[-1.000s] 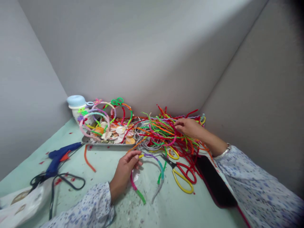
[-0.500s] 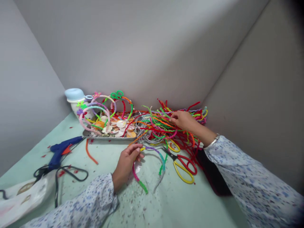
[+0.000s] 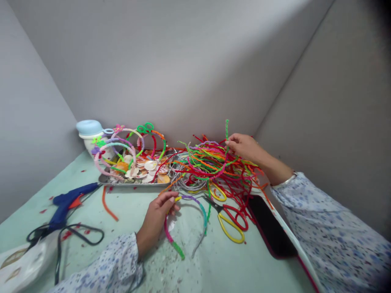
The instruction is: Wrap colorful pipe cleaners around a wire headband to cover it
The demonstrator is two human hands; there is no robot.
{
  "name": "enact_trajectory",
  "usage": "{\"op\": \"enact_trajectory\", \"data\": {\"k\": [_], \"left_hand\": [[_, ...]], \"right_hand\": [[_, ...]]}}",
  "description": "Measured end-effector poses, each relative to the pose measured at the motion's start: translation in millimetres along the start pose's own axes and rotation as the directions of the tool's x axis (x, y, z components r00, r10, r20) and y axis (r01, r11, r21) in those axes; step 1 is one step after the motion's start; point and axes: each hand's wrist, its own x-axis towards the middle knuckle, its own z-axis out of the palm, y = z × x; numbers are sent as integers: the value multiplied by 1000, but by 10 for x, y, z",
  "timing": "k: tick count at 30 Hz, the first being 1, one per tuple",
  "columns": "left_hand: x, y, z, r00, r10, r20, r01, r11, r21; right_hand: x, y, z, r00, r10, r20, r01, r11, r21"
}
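Observation:
My left hand (image 3: 154, 221) pinches the top of a headband (image 3: 203, 213) between thumb and fingers. Pink, green, yellow, purple and teal fuzzy wrapping covers most of the band, and its right end is bare grey. Over the heap of pipe cleaners (image 3: 204, 156), my right hand (image 3: 246, 147) grips a green pipe cleaner (image 3: 227, 127), one end of which stands upright above the fingers. Scissors (image 3: 233, 230) with red and yellow handles lie partly opened to the right of the headband. A second yellow handle loop (image 3: 225, 195) shows at the front of the heap.
At the back left, a metal tray (image 3: 134, 185) holds shells and several decorated headbands (image 3: 97, 165), with a blue-lidded bottle (image 3: 89, 138) behind. A blue glue gun (image 3: 62, 207) and its cord lie left. A black phone (image 3: 271, 230) rests at right, below my right forearm.
My right hand has risen slightly from the heap, with a green pipe cleaner now standing up from its fingers. My left hand still holds the headband. The view has shifted, showing more of the phone.

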Motion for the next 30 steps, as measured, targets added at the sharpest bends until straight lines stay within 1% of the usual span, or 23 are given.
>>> {"op": "enact_trajectory", "data": {"k": [5,8,11,13,16,18,21,26,30], "left_hand": [[-5,8,4,1000,0,9,1,1000,-19],[-1,6,4,1000,-10,10,10,1000,-24],[7,-2,1,1000,-13,11,13,999,-31],[12,-9,-2,1000,-9,14,9,1000,-30],[16,-22,-9,1000,-3,20,3,1000,-13],[16,-28,-13,1000,-1,23,1,1000,-8],[12,-27,-13,1000,-6,24,6,1000,-18],[1,-3,2,1000,-21,12,21,1000,-20],[-10,7,6,999,-30,14,30,999,-15]], "right_hand": [[92,99,-15,998,58,-21,-57,997,50],[136,111,-47,995,85,-47,-77,984,161],[164,58,-99,986,140,-96,-95,924,370],[173,7,-134,979,181,-95,-116,873,474],[180,-55,-178,973,225,-47,-161,814,558],[180,-81,-204,970,242,-38,-172,784,596],[171,-110,-245,969,239,-60,-142,740,658],[174,-140,-330,973,196,-124,-26,623,782],[228,-105,-368,960,223,-172,25,541,841]]}}
